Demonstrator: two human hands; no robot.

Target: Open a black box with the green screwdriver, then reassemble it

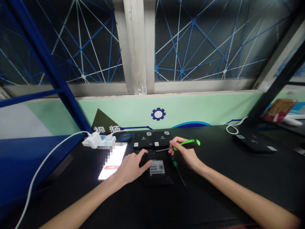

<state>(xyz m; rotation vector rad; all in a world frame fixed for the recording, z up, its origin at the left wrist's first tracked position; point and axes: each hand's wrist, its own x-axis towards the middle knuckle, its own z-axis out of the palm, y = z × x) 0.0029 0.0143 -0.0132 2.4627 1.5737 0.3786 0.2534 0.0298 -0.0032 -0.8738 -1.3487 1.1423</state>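
A flat black device (157, 176) with a white printed label lies on the dark table in front of me. My left hand (132, 165) holds it at its left back corner, thumb by the label and index finger curved toward the back edge. My right hand (182, 151) is closed around a green-and-black screwdriver (190, 143), its thin shaft pointing left above the back of the device. Beneath that hand, a second screwdriver with a green handle (175, 163) rests to the right of the device, its shaft angled toward me.
Two similar black boxes (143, 140) sit side by side behind the device. To the left are a lit phone (114, 162), a dark blue rounded object (125, 137) and a power strip with a white charger (94, 140). Another black device (254, 143) and a white cable (232, 128) lie right.
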